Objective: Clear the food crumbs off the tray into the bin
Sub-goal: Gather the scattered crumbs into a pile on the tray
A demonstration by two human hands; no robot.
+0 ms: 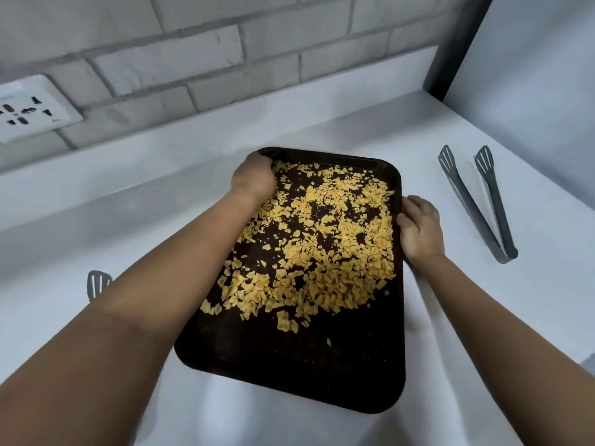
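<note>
The left hand (pixel 254 177) has its fingers curled down over the far left corner of the tray (pixel 289 375), gripping the rim there; the fingertips themselves are hidden under the knuckles, among the nearest crumbs (pixel 318 239); the forearm runs back from it across the tray's left edge toward the camera. The right hand (pixel 418 228) holds the right long edge about midway along, fingers bent round the rim with the thumb lying along its outer side; its forearm comes in from the lower right.

The tray is dark, rectangular with rounded corners, and sits on the white counter (pixel 483 317); its long axis runs from the person out toward the wall, the far end swung slightly to the left, so the near short edge lies closest to the camera; whether it is lifted or flat cannot be told. Yellow-orange crumbs cover the far and middle part thickly; the near end is mostly bare, with only a few stray bits.

Grey tongs (pixel 483 204) lie well to the right of the tray, arms spread, slotted tips pointing at the wall; a second slotted grey utensil (pixel 96 284) shows partly behind the left forearm; a white socket (pixel 32 107) is set in the grey brick wall (pixel 225 43) at the far left.
</note>
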